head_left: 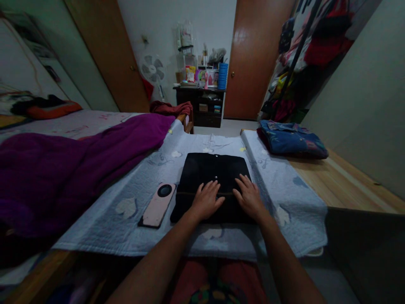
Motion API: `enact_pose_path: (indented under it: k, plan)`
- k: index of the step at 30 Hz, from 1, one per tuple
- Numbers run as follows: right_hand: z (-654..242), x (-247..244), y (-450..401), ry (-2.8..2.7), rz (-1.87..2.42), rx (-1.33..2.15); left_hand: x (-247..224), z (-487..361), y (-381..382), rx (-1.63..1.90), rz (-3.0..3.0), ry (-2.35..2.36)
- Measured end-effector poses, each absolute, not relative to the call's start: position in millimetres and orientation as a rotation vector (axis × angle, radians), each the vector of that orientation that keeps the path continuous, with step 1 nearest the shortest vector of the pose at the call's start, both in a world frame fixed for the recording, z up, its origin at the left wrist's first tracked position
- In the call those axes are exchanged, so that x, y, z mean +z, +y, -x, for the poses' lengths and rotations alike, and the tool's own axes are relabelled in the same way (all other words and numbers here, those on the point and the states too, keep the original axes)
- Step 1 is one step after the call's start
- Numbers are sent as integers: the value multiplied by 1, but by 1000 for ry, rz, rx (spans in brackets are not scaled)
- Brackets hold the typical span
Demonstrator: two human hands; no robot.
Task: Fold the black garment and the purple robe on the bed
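A black folded garment (202,169) with small metal snap buttons lies flat in front of me, folded into a near rectangle. My left hand (207,200) rests palm down on its near middle, fingers stretched forward and thumb out to the side. On its right part lies my right hand (248,194), also flat with fingers apart. Neither hand grips the cloth. Left of the garment, a pink phone (158,205) with a round black camera ring lies face down at a slant.
A pale blue quilted cover (126,228) with heart shapes spreads underneath. To the left is a purple blanket (79,164) on a bed. A folded blue denim garment (291,139) sits on a wooden surface (341,177) at right. Farther back stand a dark cabinet (201,114) and a fan (152,68).
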State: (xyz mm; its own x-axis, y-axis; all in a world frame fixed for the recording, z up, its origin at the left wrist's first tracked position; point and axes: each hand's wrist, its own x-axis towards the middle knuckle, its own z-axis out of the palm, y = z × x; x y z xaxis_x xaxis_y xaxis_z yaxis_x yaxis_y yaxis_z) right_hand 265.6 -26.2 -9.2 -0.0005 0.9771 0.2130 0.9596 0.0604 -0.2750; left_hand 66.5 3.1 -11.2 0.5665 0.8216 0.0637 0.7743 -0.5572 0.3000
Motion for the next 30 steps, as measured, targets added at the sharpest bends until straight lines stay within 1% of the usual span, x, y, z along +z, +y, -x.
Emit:
enact_pose_path:
  k: [5,14,19,23,30]
  plan:
    - [-244,-7,-25,-2180,1864,168,-16,-66,4,309,-2579,1321]
    - [-240,-15,-24,-2201,1928,210,-19,-65,1,379,-2566,1331]
    - [-240,-17,-24,-2191,1922,188,-21,-59,-3,467,-2505,1504]
    - [-239,-16,-24,-2192,1938,191,-23,-54,-4,442,-2446,1627]
    - [-246,-21,-20,-2105,1857,255,-20,-44,1,399,-2493,1564]
